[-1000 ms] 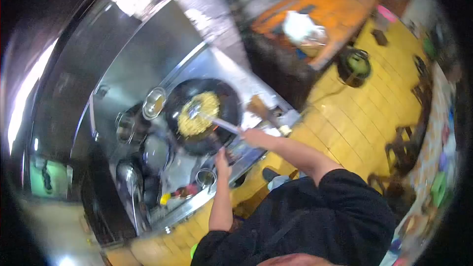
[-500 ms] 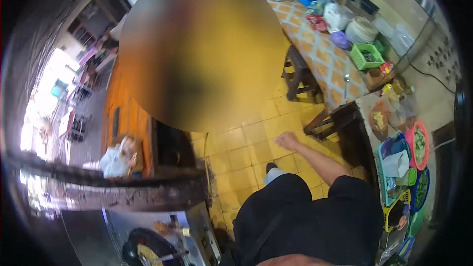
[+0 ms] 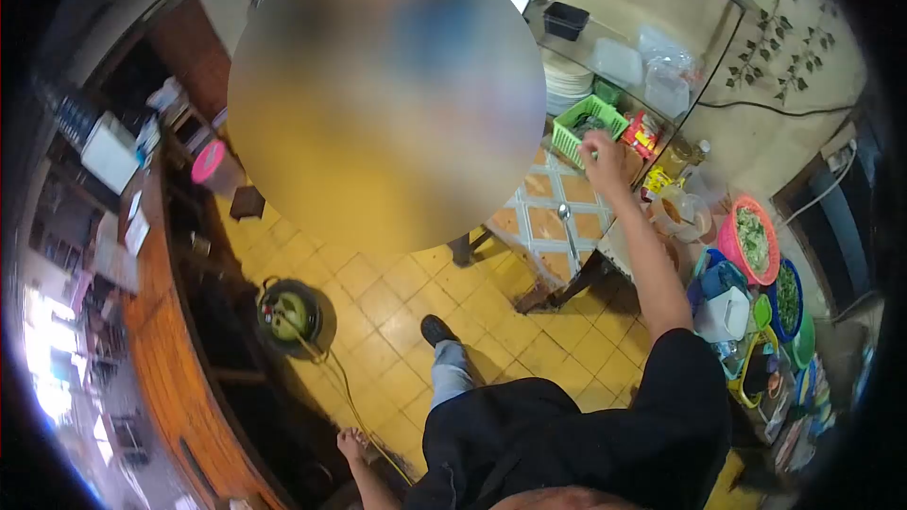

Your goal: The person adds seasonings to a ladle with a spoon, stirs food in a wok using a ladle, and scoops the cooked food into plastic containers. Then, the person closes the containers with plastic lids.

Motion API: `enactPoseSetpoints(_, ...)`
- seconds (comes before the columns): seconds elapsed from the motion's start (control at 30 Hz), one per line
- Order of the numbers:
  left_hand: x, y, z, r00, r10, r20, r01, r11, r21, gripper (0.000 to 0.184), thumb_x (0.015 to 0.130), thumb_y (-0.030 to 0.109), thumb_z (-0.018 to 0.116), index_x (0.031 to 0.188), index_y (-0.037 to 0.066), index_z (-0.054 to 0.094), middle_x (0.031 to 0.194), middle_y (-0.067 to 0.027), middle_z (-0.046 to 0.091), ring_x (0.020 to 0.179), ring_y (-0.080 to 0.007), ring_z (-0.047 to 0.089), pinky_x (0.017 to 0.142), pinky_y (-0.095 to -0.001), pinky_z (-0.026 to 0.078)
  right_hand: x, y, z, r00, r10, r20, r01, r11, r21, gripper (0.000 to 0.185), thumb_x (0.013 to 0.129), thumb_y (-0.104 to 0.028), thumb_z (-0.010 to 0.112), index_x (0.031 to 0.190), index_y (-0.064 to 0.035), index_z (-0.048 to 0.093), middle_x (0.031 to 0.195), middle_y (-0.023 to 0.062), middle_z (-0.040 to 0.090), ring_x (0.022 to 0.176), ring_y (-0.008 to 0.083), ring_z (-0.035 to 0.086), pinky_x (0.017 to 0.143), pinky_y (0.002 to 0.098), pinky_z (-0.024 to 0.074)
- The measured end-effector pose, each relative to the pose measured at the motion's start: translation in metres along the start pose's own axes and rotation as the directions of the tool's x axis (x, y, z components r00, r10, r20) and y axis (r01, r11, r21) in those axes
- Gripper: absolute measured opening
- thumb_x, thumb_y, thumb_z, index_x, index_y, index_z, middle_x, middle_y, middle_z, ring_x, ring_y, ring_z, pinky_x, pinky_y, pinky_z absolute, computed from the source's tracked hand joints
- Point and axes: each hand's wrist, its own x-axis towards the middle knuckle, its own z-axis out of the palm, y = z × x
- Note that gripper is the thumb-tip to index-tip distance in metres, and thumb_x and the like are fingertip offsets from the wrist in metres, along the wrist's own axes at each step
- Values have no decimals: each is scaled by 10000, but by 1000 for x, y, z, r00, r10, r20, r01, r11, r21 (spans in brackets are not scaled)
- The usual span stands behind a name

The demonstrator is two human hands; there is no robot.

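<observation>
My right hand (image 3: 599, 159) is stretched out over the right-hand table, at the near side of a green plastic basket (image 3: 573, 139) with dark contents. Its fingers are bent and a little apart, and I see nothing held in them. Whether they touch the basket cannot be made out. A metal spoon (image 3: 565, 213) lies on the patterned tabletop (image 3: 540, 244) below that hand. Down at my left side hangs my left hand (image 3: 351, 444), fingers loosely curled and seemingly holding nothing, above the yellow floor near a yellow cord.
Bowls of chopped greens, including a pink basket (image 3: 767, 260), stand on the right. White plates (image 3: 565, 83) are stacked behind the green basket. A green-topped round appliance (image 3: 295, 316) sits on the floor, trailing its cord. A wooden counter (image 3: 165, 321) runs along the left. A blurred disc hides the upper middle.
My view has swung to the right and I am closer to the patterned table. My right hand has risen from my side to the green basket. My left hand has come into view.
</observation>
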Motion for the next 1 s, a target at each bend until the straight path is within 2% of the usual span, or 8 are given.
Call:
enactPoseSetpoints(0.2, 95, 31, 61, 899, -438, 28, 413, 865, 285, 144, 913, 253, 491, 902, 111, 471, 685, -39, 524, 608, -179, 530, 528, -345, 447, 88, 47, -61, 964, 162, -213, -254, 805, -537, 369, 835, -133, 561, 1187, -31, 518, 1232, 182, 505, 1145, 346, 493, 894, 439, 453)
enactPoseSetpoints(0.47, 181, 85, 214, 901, -394, 183, 253, 818, 517, 229, 929, 242, 508, 1081, 72, 485, 850, -63, 578, 674, -191, 569, 583, -341, 481, 114, 82, -119, 771, 635, -56, -466, 502, -729, 293, 855, -150, 551, 1141, -104, 599, 1066, 177, 616, 1002, 340, 586, 869, 447, 459)
enactPoseSetpoints(0.57, 166, 123, 298, 963, -227, 146, 94, 789, 607, 247, 914, 237, 554, 1073, 57, 497, 846, -75, 586, 670, -200, 583, 571, -326, 478, 112, 66, -115, 803, 581, -135, -483, 500, -719, 249, 872, -153, 526, 1098, -125, 625, 988, 170, 645, 907, 346, 622, 782, 454, 482)
enactPoseSetpoints(0.63, 159, 145, 353, 962, -68, 263, -152, 667, 729, 309, 890, 238, 609, 1096, 33, 503, 866, -98, 595, 662, -202, 589, 565, -309, 478, 102, 68, -104, 928, 168, -332, -347, 715, -607, 219, 882, -135, 493, 1021, -115, 661, 910, 156, 667, 800, 344, 642, 721, 429, 513)
enactPoseSetpoints(0.73, 118, 168, 456, 641, 327, 694, -756, 428, 496, 430, 862, 226, 657, 1173, -9, 476, 999, -143, 604, 776, -219, 602, 666, -308, 494, 99, 7, -64, 948, -95, -304, -53, 894, -444, 222, 836, -37, 509, 998, -64, 657, 926, 147, 673, 783, 316, 648, 700, 389, 523)
enactPoseSetpoints(0.83, -8, 227, 579, 370, 270, 889, -913, 284, 293, 808, 676, 182, 821, 1315, 21, 354, 1312, -229, 409, 1167, -333, 452, 926, -391, 418, 101, -58, 6, 923, -365, -120, 334, 918, -215, 145, 737, 18, 614, 878, 32, 647, 845, 148, 670, 717, 248, 666, 610, 348, 538)
enactPoseSetpoints(0.93, -83, 249, 631, -97, 407, 908, -994, -92, -65, 949, 598, 206, 863, 1374, 107, 325, 1408, -244, 266, 1248, -435, 346, 1002, -469, 365, 93, -111, 80, 982, -132, 138, 96, 966, 242, 165, 779, 17, 585, 925, 16, 660, 815, 157, 671, 703, 269, 668, 584, 342, 527)
enactPoseSetpoints(1.0, -82, 244, 630, -19, 442, 897, -996, -86, 22, 991, 563, 204, 870, 1383, 125, 319, 1396, -258, 274, 1248, -455, 334, 1012, -477, 349, 66, -123, 132, 920, 27, 392, -223, 857, 464, 192, 848, -39, 590, 1008, 51, 646, 860, 155, 685, 760, 206, 677, 652, 297, 519)
